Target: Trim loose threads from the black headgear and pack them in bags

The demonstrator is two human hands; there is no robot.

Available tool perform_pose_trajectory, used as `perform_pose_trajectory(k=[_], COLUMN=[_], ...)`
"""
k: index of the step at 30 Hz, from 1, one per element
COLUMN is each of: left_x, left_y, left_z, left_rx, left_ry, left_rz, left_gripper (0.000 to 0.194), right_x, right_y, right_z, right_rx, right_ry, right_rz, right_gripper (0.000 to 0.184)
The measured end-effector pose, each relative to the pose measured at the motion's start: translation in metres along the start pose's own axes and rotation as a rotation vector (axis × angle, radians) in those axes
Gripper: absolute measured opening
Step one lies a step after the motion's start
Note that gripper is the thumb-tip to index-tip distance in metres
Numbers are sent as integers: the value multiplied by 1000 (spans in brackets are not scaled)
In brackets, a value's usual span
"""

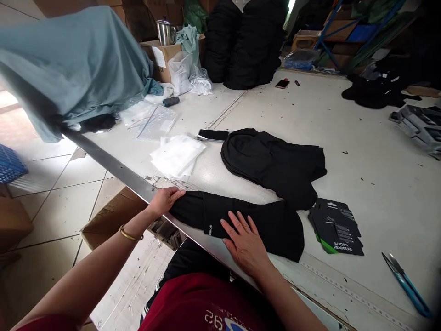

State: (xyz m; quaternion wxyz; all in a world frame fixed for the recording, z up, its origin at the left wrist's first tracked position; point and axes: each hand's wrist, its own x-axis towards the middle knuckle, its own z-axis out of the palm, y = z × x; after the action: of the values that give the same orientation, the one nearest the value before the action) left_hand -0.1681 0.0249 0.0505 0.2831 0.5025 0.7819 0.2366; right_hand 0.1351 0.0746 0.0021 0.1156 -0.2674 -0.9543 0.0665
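Observation:
A black cloth headgear piece [262, 225] with small white lettering lies flat along the table's front edge. My left hand [164, 200] pinches its left end between thumb and fingers. My right hand [245, 241] rests on the middle of the cloth, palm down with the fingers spread. Behind it lies a pile of similar black headgear [270, 161], its right part close to the piece under my hands. Dark printed cards [337, 227], the top one reading "ACTOR'S HEADGEAR", are fanned out to the right.
Blue-handled scissors [406, 282] lie at the right front. White bags [177, 156] and a phone [213, 134] are behind my left hand. Tall black stacks [243, 46] stand at the back. Below the metal edge [113, 163] is an open cardboard box [113, 216].

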Motion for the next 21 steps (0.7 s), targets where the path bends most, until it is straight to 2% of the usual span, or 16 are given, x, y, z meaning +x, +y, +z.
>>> perform_pose_trajectory(k=[3,5,7,9,10,12,15,17,19,21], left_x=[8,9,9,10,12,19,32,36,34,25], left_y=[-12,-8,8,35,51,83,115,119,113,101], left_z=[-5,-8,-8,-1,5,20,45,55,58,55], left_rx=[118,166,169,101,53,-7,92,168,157,80], left_ry=[-14,-2,42,20,-41,-247,-530,-598,-622,-652], left_rz=[19,22,87,254,358,547,692,703,674,619], left_gripper=[48,45,42,37,34,30,29,29,32,37], right_x=[-2,-1,4,15,22,36,44,33,11,-13], right_y=[2,-4,-18,-38,-48,-64,-72,-69,-65,-59], right_z=[-2,-5,-6,-2,1,11,23,22,12,-1], right_rx=[25,35,46,71,88,123,191,338,629,1054], right_ry=[-5,14,58,93,102,109,132,153,177,190], right_rz=[-10,20,41,14,-5,-15,17,15,71,293], right_gripper=[48,47,49,54,56,57,41,33,31,29])
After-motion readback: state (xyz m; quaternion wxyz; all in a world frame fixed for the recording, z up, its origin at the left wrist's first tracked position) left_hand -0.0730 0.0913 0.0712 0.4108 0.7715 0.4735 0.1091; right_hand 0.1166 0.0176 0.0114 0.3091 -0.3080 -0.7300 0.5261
